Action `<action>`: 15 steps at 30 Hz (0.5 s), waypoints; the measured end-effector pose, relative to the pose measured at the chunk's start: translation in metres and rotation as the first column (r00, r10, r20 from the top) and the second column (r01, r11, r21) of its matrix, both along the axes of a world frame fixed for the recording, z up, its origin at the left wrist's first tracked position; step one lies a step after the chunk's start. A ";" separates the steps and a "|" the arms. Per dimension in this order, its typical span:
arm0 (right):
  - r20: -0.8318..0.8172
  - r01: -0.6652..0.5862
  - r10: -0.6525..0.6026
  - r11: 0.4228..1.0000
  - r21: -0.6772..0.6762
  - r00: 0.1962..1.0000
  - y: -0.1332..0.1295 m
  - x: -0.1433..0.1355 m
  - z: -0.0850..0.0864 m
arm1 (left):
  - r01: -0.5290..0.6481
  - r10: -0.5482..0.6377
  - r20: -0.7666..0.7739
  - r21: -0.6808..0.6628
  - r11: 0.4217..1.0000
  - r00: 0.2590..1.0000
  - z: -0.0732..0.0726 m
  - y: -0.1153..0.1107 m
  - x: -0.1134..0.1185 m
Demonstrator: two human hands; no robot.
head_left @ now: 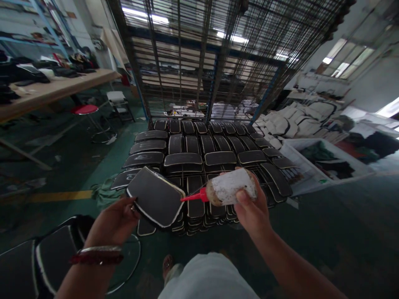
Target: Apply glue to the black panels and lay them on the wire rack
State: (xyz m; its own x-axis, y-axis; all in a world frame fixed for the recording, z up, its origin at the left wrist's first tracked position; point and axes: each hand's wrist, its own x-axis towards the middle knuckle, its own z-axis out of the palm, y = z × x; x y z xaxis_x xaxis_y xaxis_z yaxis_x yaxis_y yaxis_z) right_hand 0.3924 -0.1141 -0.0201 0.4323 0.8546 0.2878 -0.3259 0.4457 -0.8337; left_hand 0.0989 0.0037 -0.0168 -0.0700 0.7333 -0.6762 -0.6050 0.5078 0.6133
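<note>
My left hand (pixel 120 218) grips the left edge of a dark panel (pixel 157 197) with a pale rim, held tilted above the stacks. Wrapped round a bottle (pixel 230 187) with a stained white label is my right hand (pixel 254 207). The bottle lies sideways, and its red nozzle (pixel 195 195) points left, its tip at the panel's right edge. Below and beyond are many similar dark panels (pixel 183 159) laid out in rows and stacks.
A tall wire rack (pixel 215 54) rises behind the panels. At left are a work table (pixel 68 85), a red stool (pixel 84 109) and a white chair (pixel 116 97). More dark pieces (pixel 59 253) sit at lower left. A white bin (pixel 324 182) holding cloth stands at right.
</note>
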 end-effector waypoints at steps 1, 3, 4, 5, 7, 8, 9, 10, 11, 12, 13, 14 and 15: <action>0.003 0.014 -0.014 1.000 0.018 1.000 0.000 0.000 0.000 | -0.014 0.014 0.012 0.002 1.000 1.000 -0.001 -0.003 0.001; 0.000 0.025 -0.025 0.999 0.047 1.000 -0.002 0.000 0.000 | -0.033 0.033 0.026 0.000 0.999 0.999 -0.003 -0.007 0.003; -0.002 0.025 -0.025 0.998 0.054 1.000 -0.003 0.000 -0.001 | -0.043 0.043 0.032 -0.002 0.999 0.999 -0.004 -0.008 0.004; -0.002 0.024 -0.024 0.998 0.057 1.000 -0.004 0.000 -0.003 | -0.051 0.051 0.039 -0.004 0.999 0.998 -0.004 -0.009 0.004; 0.014 0.008 -0.009 0.999 0.048 1.000 -0.009 -0.001 -0.008 | -0.069 0.069 0.048 -0.001 0.998 0.996 -0.004 -0.010 0.006; 0.029 -0.009 0.008 0.999 0.037 1.000 -0.012 -0.002 -0.012 | -0.079 0.078 0.052 0.001 0.997 0.996 -0.003 -0.011 0.007; 0.045 -0.032 0.031 0.999 0.023 0.999 -0.015 -0.002 -0.016 | -0.086 0.086 0.055 0.005 0.996 0.995 -0.002 -0.011 0.008; 0.059 -0.056 0.056 0.998 0.009 0.997 -0.018 -0.003 -0.020 | -0.093 0.092 0.058 0.009 0.996 0.994 0.000 -0.011 0.009; 0.067 -0.081 0.081 0.997 -0.004 0.994 -0.021 -0.004 -0.024 | -0.097 0.096 0.060 0.012 0.995 0.994 0.001 -0.012 0.010; 0.070 -0.106 0.107 0.994 -0.014 0.992 -0.023 -0.004 -0.027 | -0.100 0.099 0.063 0.013 0.995 0.993 0.003 -0.013 0.011; 0.069 -0.129 0.130 0.991 -0.022 0.989 -0.024 -0.004 -0.030 | -0.101 0.100 0.066 0.011 0.995 0.993 0.004 -0.014 0.012; 0.068 -0.145 0.147 0.989 -0.026 0.987 -0.024 -0.004 -0.031 | -0.102 0.101 0.067 0.005 0.995 0.993 0.005 -0.015 0.012; 0.070 -0.153 0.155 0.988 -0.025 0.986 -0.023 -0.003 -0.030 | -0.104 0.104 0.068 -0.003 0.995 0.992 0.006 -0.016 0.012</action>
State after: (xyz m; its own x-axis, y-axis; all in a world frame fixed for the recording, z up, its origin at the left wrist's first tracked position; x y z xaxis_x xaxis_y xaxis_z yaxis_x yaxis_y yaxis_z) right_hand 0.3895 -0.1373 -0.0503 0.2743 0.9151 0.2957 -0.3290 0.3783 -0.8653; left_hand 0.1109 -0.0122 -0.0104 -0.0992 0.7249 -0.6816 -0.6948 0.4399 0.5690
